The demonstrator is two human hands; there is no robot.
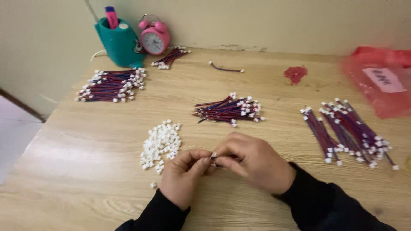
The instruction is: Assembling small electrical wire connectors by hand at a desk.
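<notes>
Head view caught me mid-fitting: my left hand (183, 176) and right hand (252, 161) met fingertip to fingertip, both pinching one thin red-and-blue wire lead (215, 157). Wrists lay low on the pale wooden table (85, 179). Small white plastic connector pile (162, 143) sat at ten o'clock; seating, I judged, needed a straight push.
</notes>
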